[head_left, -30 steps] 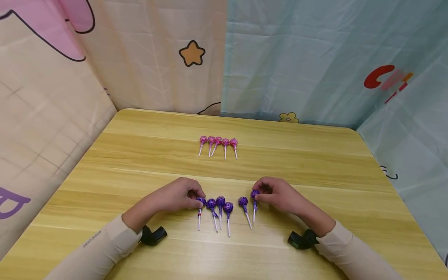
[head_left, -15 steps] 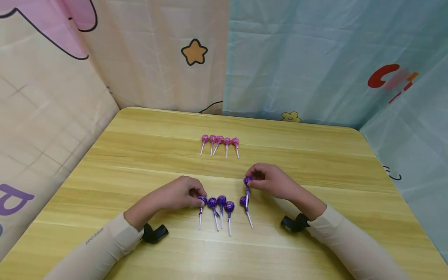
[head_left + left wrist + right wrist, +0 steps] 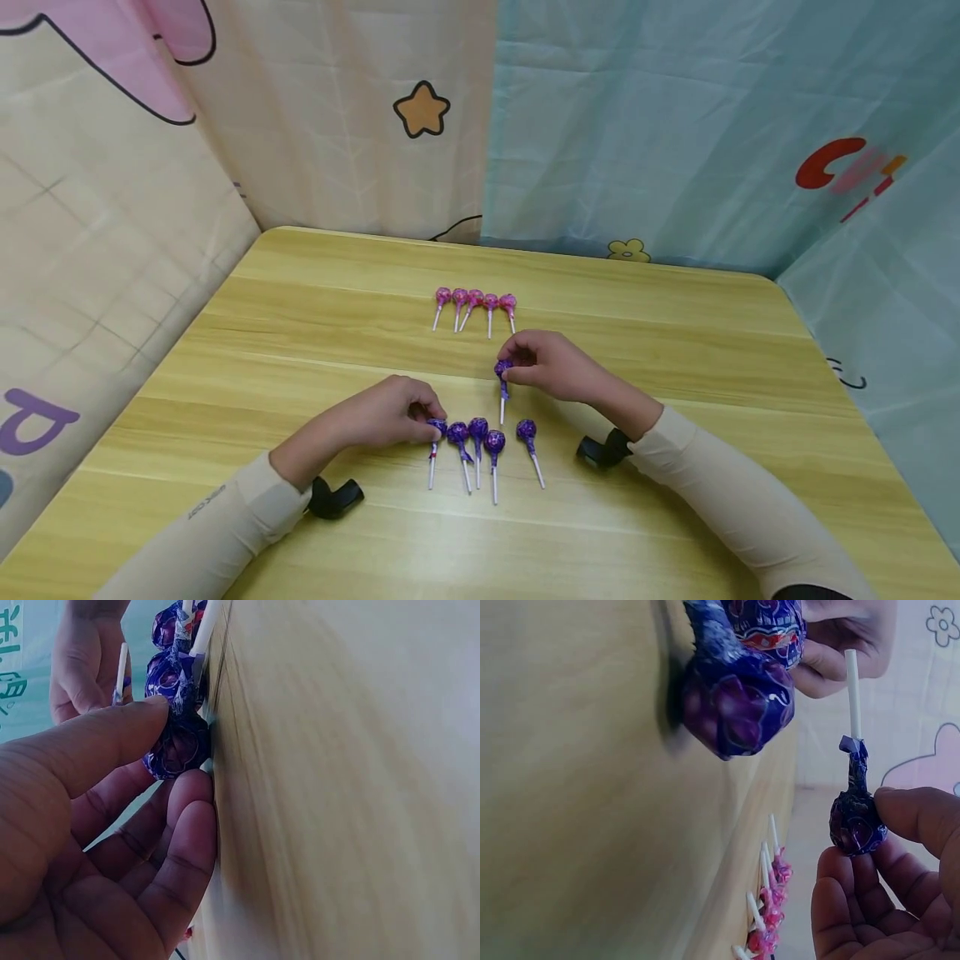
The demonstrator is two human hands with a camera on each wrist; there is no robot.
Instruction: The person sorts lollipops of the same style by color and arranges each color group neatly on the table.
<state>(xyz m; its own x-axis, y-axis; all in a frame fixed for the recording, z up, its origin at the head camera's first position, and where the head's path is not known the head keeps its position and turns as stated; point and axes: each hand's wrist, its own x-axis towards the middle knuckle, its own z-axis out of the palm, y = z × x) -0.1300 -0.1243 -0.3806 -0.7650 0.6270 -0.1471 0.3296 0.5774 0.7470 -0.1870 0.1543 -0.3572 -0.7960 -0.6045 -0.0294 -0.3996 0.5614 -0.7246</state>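
Where the table's far and side edges end, the space is closed off by hanging cloth, a cream curtain on the left and a pale blue curtain on the right, their meeting line being seen behind the far edge. The cream cloth is printed with a pink shape and an outlined orange star; the blue is marked by a yellow flower low down. Below, the yellowish wooden table is streaked by long grain, its far corners are rounded, and a soft glare is thrown across its near part. Both forearms are covered by beige sleeves, and a black device is worn at each wrist. By the left hand, a purple lollipop at the left end of the near group is held between thumb and fingers, low at the tabletop. By the right hand, another purple lollipop is pinched by its head and held above the wood. Three loose purple lollipops are grouped between, with a single one set apart to the right. Farther off, five pink lollipops are laid in a close row.
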